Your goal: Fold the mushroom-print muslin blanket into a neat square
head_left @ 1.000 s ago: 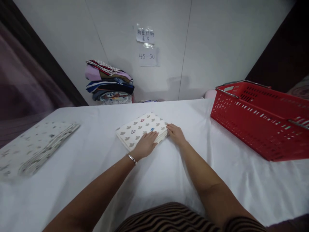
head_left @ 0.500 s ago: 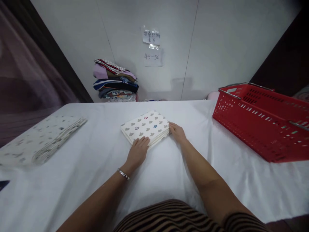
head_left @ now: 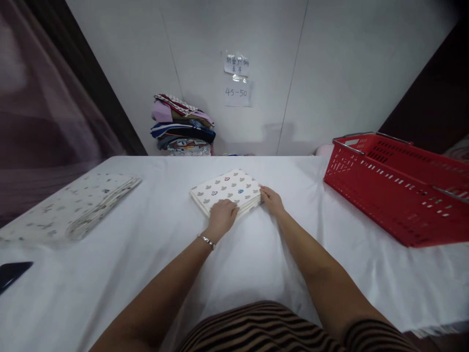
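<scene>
A folded white cloth (head_left: 220, 188) with grey, red and blue mouse-head prints lies in the middle of the table. My left hand (head_left: 223, 216), a silver bracelet at its wrist, rests on the cloth's near edge with the fingers laid across the top. At the right corner, my right hand (head_left: 271, 199) has its fingers closed about the layered edge. Off to the left lies a larger folded cloth (head_left: 69, 205), also white with grey prints, untouched by either hand.
A red plastic basket (head_left: 388, 195) with metal handles stands at the right. Against the wall is a stack of folded fabrics (head_left: 183, 127), left of two paper signs (head_left: 237, 80). A dark phone-like object (head_left: 13, 274) lies at the left edge. White cloth covers the table (head_left: 146, 254).
My left hand has slid rightward along the near edge of the folded cloth, its fingers turning to the right. My right hand keeps to the right corner. The view has shifted slightly left.
</scene>
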A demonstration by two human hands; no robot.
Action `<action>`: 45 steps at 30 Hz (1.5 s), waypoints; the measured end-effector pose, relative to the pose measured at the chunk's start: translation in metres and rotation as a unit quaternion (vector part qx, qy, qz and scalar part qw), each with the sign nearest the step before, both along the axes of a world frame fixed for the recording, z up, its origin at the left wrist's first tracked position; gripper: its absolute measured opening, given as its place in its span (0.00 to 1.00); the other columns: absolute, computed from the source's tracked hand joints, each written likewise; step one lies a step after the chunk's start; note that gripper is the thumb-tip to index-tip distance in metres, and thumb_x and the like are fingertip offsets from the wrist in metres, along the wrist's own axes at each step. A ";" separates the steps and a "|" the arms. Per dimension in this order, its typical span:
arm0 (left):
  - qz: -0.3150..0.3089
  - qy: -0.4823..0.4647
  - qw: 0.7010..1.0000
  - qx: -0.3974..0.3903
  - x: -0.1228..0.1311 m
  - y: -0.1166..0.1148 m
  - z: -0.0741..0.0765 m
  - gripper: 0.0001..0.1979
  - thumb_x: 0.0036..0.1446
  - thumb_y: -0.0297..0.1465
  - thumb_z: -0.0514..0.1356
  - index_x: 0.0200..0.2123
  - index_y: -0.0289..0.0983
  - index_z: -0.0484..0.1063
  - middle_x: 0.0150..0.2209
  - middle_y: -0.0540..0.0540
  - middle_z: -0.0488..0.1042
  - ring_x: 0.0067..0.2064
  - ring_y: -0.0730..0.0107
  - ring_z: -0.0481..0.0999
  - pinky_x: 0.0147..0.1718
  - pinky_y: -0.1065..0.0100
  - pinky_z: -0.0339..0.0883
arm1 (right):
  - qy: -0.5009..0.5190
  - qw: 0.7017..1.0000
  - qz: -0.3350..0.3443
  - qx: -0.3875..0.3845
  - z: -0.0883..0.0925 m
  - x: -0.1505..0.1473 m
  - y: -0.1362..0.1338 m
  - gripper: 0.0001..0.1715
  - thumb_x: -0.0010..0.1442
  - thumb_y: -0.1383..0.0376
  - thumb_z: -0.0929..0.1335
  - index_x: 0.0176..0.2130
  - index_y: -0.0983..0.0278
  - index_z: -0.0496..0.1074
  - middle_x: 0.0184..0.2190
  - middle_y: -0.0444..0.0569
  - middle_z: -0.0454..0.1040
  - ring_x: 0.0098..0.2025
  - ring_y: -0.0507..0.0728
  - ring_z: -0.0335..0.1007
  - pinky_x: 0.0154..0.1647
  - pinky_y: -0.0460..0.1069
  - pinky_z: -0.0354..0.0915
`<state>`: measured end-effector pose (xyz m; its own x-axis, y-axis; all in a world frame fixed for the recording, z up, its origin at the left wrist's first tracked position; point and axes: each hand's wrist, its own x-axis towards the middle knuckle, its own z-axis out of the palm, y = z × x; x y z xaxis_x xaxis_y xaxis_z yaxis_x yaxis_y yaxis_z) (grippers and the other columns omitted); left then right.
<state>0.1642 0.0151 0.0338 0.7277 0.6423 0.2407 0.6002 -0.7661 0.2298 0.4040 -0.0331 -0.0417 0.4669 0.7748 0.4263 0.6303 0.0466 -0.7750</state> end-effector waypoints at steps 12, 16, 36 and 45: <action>0.017 0.140 0.990 -0.019 0.035 0.006 0.012 0.16 0.63 0.30 0.47 0.36 0.36 0.75 0.39 0.41 0.73 0.42 0.62 0.72 0.37 0.64 0.63 | -0.002 1.000 0.001 0.011 -0.007 0.003 0.003 0.19 0.62 0.54 0.62 0.46 0.56 0.76 0.53 0.45 0.72 0.57 0.57 0.66 0.62 0.55 0.58; -0.024 0.163 0.986 0.036 0.040 0.003 0.011 0.16 0.60 0.23 0.47 0.47 0.36 0.70 0.41 0.39 0.72 0.45 0.59 0.71 0.40 0.62 0.65 | -0.005 1.000 0.004 0.013 -0.006 0.003 0.003 0.19 0.62 0.55 0.62 0.46 0.57 0.76 0.53 0.46 0.72 0.57 0.57 0.66 0.62 0.54 0.58; -0.058 0.111 0.990 0.062 0.047 0.005 -0.005 0.12 0.61 0.24 0.48 0.38 0.36 0.72 0.38 0.41 0.72 0.44 0.60 0.70 0.38 0.64 0.64 | -0.025 1.000 0.000 -0.008 0.002 -0.001 -0.001 0.21 0.63 0.54 0.60 0.47 0.58 0.76 0.54 0.47 0.72 0.57 0.55 0.66 0.61 0.51 0.58; -0.056 0.102 0.988 0.106 0.029 -0.004 -0.012 0.14 0.64 0.25 0.46 0.41 0.36 0.70 0.41 0.41 0.70 0.44 0.60 0.68 0.40 0.61 0.62 | -0.036 0.999 0.004 -0.010 -0.001 0.001 0.000 0.21 0.64 0.54 0.60 0.47 0.58 0.75 0.54 0.47 0.72 0.57 0.55 0.65 0.61 0.52 0.58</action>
